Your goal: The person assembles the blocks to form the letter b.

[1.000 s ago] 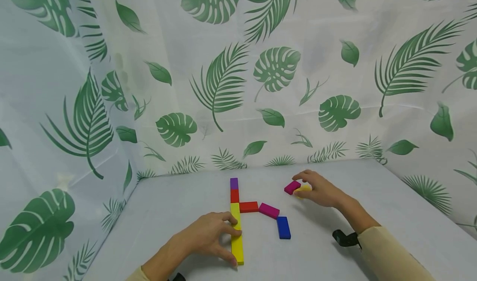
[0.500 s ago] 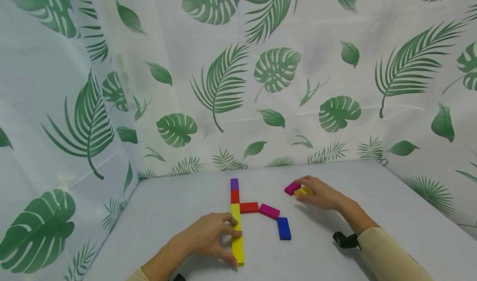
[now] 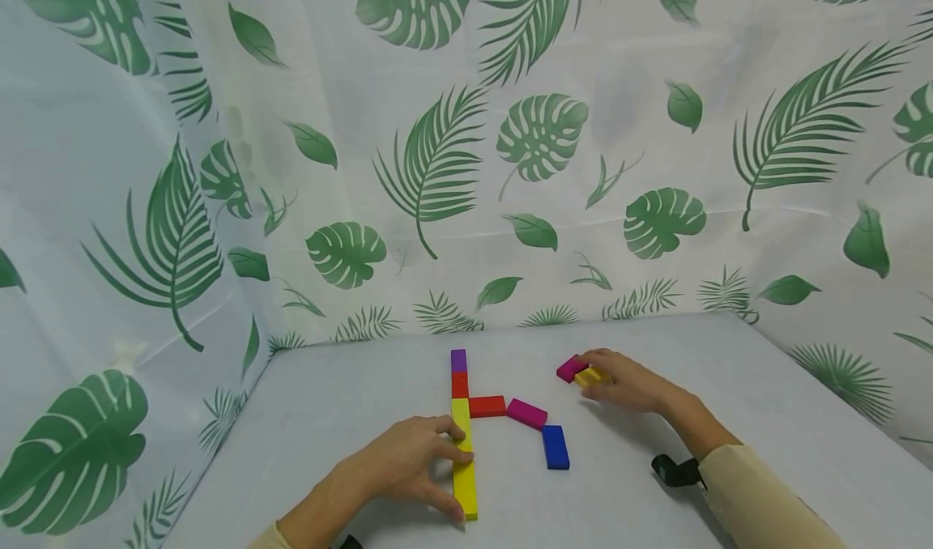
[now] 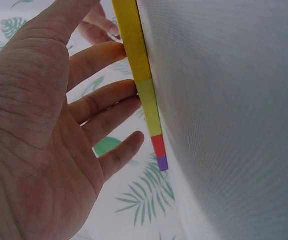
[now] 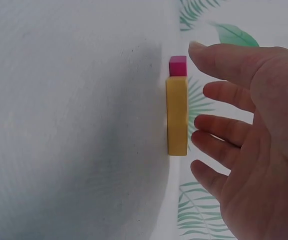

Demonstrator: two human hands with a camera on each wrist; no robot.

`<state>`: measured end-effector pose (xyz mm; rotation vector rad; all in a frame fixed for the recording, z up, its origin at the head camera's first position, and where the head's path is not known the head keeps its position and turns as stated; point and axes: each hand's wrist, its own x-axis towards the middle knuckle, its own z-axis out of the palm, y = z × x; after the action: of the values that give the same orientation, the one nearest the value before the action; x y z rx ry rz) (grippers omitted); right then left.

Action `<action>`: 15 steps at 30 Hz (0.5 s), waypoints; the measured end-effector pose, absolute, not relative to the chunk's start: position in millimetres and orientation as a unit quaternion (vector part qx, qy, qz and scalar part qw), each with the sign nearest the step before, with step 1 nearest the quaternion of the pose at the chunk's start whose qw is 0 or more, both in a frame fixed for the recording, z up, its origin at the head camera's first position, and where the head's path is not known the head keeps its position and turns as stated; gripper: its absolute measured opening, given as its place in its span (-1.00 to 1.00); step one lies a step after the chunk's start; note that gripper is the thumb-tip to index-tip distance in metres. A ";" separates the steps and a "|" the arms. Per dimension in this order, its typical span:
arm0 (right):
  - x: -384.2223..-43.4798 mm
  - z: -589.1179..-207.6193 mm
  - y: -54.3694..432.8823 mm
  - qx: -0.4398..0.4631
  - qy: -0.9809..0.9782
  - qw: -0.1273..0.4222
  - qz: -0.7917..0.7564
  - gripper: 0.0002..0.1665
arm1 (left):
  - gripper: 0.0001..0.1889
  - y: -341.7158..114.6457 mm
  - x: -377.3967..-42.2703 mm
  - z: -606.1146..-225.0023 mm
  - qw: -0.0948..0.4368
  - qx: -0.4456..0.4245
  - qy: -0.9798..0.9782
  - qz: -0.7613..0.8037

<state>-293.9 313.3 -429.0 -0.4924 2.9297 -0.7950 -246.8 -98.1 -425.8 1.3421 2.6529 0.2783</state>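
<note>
- The loose yellow block point(image 3: 592, 376) lies on the worktop point(image 3: 656, 525), beyond the blue block point(image 3: 555, 448) and slightly to its right, just beside a pink block point(image 3: 570, 368).
- Your right hand point(image 3: 630, 379), beyond and right of the blue block, is clearly nearer; its grip is wide and holds nothing, though you cannot tell whether a fingertip touches.
- In the right wrist view, the block's long side runs along the line from your thumb tip to your little finger.
- Left of the blue block, your left hand point(image 3: 408, 456) rests spread fingertips against the yellow strip point(image 3: 465, 480).
</note>
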 end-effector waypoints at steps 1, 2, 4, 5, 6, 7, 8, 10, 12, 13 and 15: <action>-294.2 -429.5 313.2 -0.160 0.952 0.034 -0.257 -0.35 | -0.29 -98.0 -246.7 -425.6 0.078 0.447 0.886 0.093; -294.4 -430.0 313.1 -0.160 0.952 0.034 -0.257 -0.35 | -0.28 -97.8 -246.6 -425.6 0.078 0.447 0.886 0.093; -294.6 -430.5 313.2 -0.160 0.953 0.035 -0.256 -0.35 | -0.28 -97.5 -246.6 -425.7 0.076 0.448 0.886 0.092; -294.6 -430.8 313.3 -0.159 0.953 0.035 -0.255 -0.35 | -0.28 -97.4 -246.6 -425.8 0.075 0.448 0.886 0.092; -294.8 -431.1 313.5 -0.159 0.953 0.036 -0.255 -0.35 | -0.28 -97.3 -246.5 -425.9 0.075 0.449 0.886 0.092; -294.9 -431.2 313.6 -0.158 0.953 0.037 -0.255 -0.36 | -0.28 -97.3 -246.4 -426.1 0.074 0.450 0.885 0.092; -294.9 -431.2 313.7 -0.157 0.954 0.036 -0.254 -0.36 | -0.28 -97.3 -246.4 -426.3 0.073 0.451 0.885 0.092; -295.1 -431.2 314.1 -0.161 0.955 0.033 -0.248 -0.39 | -0.28 -97.5 -246.5 -426.3 0.074 0.451 0.885 0.092; -295.4 -431.0 314.7 -0.166 0.956 0.028 -0.242 -0.44 | -0.28 -97.7 -246.4 -426.4 0.075 0.450 0.885 0.092; -295.6 -430.8 314.8 -0.168 0.956 0.024 -0.239 -0.47 | -0.28 -97.8 -246.5 -426.4 0.075 0.450 0.885 0.091; -295.7 -430.5 315.1 -0.174 0.957 0.018 -0.233 -0.53 | -0.28 -98.0 -246.5 -426.5 0.075 0.449 0.886 0.090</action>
<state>-295.7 315.1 -430.5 -0.5420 2.9711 -0.7239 -246.5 -98.0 -426.5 1.3467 2.6580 0.2710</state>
